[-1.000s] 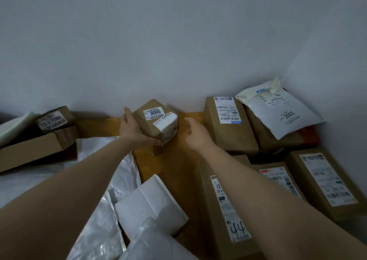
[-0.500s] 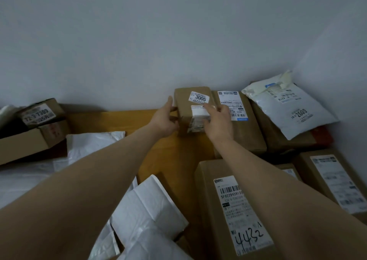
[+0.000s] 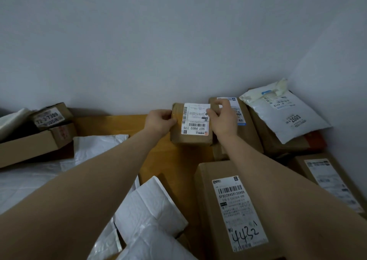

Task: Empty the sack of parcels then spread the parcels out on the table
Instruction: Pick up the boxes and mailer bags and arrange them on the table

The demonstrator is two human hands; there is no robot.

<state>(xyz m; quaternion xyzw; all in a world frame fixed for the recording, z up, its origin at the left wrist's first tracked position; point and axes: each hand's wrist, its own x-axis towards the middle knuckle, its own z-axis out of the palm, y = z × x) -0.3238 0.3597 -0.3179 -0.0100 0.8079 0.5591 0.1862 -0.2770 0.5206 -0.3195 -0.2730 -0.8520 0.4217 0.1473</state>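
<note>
Now, small brown parcel held over the table's far edge.
Left hand grips its left side, right hand pinches its right; white label faces up, long axis toward the wall.

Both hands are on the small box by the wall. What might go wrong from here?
The small box, gripped by the left hand and right hand, is close beside the neighbouring brown parcel; it may end up crowded, not spread out. The white mailer lies tilted on another parcel and might slide off.
</note>
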